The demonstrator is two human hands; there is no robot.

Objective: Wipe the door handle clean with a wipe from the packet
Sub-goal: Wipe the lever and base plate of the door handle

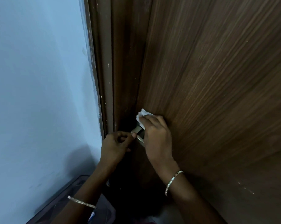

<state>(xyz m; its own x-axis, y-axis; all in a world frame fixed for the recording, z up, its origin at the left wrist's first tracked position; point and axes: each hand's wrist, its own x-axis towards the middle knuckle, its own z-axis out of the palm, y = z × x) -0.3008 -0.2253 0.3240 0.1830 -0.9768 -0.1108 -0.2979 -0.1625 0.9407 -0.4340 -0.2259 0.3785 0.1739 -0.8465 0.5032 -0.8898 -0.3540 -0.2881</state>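
A metal door handle (137, 130) sticks out from the brown wooden door (217, 78), low near its left edge. My left hand (116, 145) pinches the handle's lever end between thumb and fingers. My right hand (156, 136) holds a crumpled white wipe (142, 116) and presses it against the handle's plate by the door's edge. Most of the wipe and the plate are hidden under my right hand. The packet is not in view.
The dark door frame (107, 78) runs up beside the door, with a pale blue wall (39, 94) to its left. A dark object with a rim (59, 199) lies on the floor at lower left. Both wrists wear bangles.
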